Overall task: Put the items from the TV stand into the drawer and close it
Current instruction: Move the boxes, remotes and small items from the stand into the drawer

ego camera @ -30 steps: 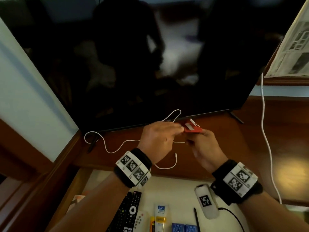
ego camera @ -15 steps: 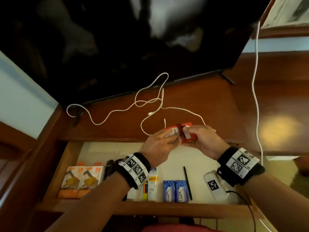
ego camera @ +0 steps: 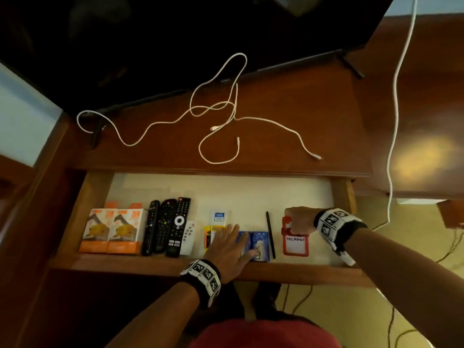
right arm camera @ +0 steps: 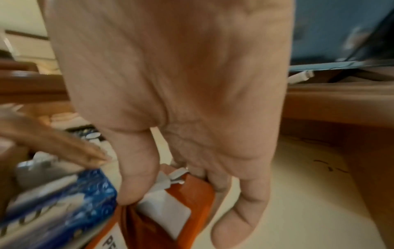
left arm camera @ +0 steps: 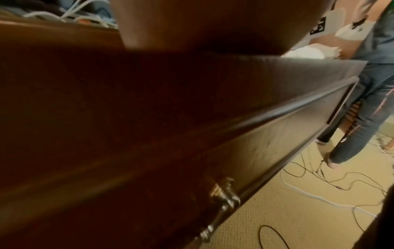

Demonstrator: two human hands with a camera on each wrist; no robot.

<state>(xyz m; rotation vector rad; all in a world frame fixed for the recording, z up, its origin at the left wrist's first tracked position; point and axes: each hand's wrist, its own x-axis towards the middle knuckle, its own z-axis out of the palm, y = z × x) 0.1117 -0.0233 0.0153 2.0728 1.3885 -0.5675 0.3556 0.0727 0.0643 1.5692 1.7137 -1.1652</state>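
Red badge holder [ego camera: 295, 243] now down in the drawer [ego camera: 251, 268] — right hand [ego camera: 300, 221] pinching its top, left hand [ego camera: 229, 246] flat on blue boxes [ego camera: 259, 243]; white cable [ego camera: 221, 116] left on counter.

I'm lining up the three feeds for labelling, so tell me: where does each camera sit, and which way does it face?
Head: worn on the head, looking down into the open drawer; both forearms, left hand and right hand show.
Left wrist: low outside the drawer front, facing its metal handle and the floor; only a blurred bit of hand.
Right wrist: along the right hand's back to fingers pinching the red badge holder.
Head and right wrist share the badge holder and blue boxes.
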